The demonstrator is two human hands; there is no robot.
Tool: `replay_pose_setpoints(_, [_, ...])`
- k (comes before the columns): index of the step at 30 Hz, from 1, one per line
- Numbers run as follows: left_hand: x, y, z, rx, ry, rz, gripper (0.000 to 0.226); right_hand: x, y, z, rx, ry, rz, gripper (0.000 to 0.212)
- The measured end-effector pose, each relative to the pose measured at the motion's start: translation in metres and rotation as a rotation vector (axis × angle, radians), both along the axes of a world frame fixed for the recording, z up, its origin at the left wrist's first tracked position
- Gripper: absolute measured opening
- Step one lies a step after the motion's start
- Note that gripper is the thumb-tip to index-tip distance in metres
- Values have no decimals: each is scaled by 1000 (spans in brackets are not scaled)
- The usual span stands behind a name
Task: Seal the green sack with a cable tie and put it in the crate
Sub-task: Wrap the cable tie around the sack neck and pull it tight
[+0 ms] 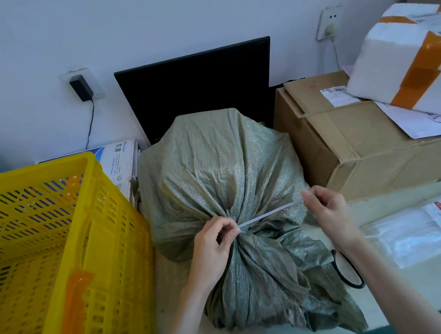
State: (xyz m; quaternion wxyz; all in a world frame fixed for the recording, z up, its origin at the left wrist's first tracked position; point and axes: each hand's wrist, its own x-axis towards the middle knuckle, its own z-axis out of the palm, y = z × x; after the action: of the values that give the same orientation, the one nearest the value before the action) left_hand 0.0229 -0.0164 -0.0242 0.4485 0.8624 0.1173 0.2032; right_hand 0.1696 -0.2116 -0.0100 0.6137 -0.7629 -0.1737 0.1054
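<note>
The green woven sack [214, 167] lies in the middle of the table, its neck gathered toward me. A white cable tie [269, 213] circles the bunched neck, its tail stretched out to the right. My left hand [213, 242] pinches the tie's head at the neck. My right hand [325, 207] grips the free end of the tail, held taut. The yellow slatted crate [55, 244] stands to the left of the sack, touching it.
A cardboard box [351, 144] sits right of the sack with a taped white foam box [410, 63] on it. A black monitor [197, 85] leans against the wall behind. Clear plastic packets [432, 231] lie at the right, and a black ring [348, 270] by the sack.
</note>
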Motion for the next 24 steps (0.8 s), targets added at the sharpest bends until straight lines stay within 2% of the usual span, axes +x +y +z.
replay_pose_setpoints(4, [-2,-3,-1,-43,9,8,5,-13,11,7,103,103,-70,43])
replay_pose_setpoints(10, [0,-7,-2,-8,17,43,16,-37,42,11,216,203,-21,42])
replay_pose_setpoints(12, [0,-7,-2,1,14,52,16,-41,50,6,369,315,-54,39])
replay_pose_setpoints(15, [0,-7,-3,15,9,48,14,-40,55,-4,704,551,-113,38])
replay_pose_setpoints(17, [0,-8,-4,22,2,47,13,-39,55,-7,792,611,-126,37])
replay_pose_setpoints(22, [4,-9,-7,30,-5,44,12,-40,55,-10,804,667,-132,38])
replay_pose_setpoints(24, [6,-9,-8,48,-11,36,12,-42,54,-9,640,592,-95,39])
